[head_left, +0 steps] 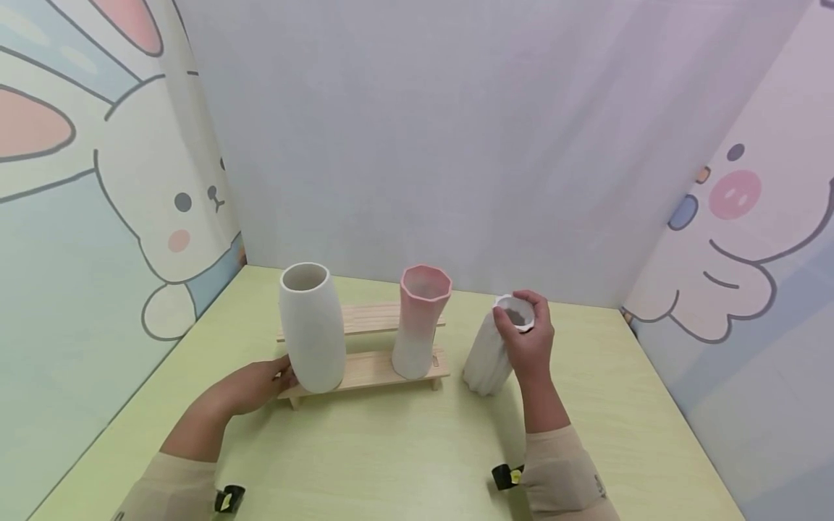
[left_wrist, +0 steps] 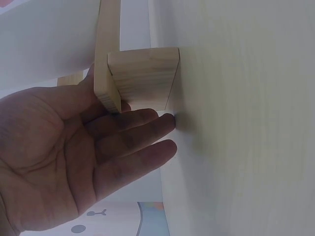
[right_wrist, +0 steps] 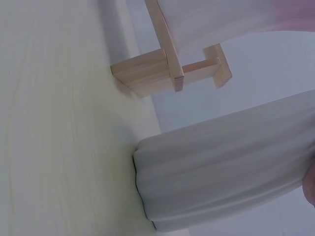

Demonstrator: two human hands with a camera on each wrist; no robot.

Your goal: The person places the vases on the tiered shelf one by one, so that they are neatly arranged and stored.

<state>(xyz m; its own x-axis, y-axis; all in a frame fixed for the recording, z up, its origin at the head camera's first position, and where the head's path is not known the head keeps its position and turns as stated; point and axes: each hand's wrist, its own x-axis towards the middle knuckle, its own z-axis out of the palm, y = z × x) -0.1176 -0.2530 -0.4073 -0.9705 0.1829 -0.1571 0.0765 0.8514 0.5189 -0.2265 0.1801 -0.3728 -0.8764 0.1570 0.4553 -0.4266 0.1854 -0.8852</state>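
Note:
A pale wooden two-step rack [head_left: 368, 370] bears a tall smooth white vase [head_left: 316, 336] at its left and a vase fading from pink to white [head_left: 415, 334] at its right. My left hand [head_left: 255, 383] is at the rack's left end, its thumb above the lower board and its fingers reaching beneath, partly hidden by the board in the left wrist view. To the right of the rack, my right hand [head_left: 531, 346] grips a white fluted vase [head_left: 485, 359] by its rim. This vase's base [right_wrist: 147, 191] is at the tabletop; I cannot tell whether it touches.
The light wood-grain table [head_left: 391, 456] reaches back to a plain pale curtain [head_left: 423, 145]. Cartoon-printed panels stand on the left [head_left: 78, 289] and right [head_left: 749, 289]. Black wrist-camera mounts [head_left: 504, 476] stick out beside both sleeves.

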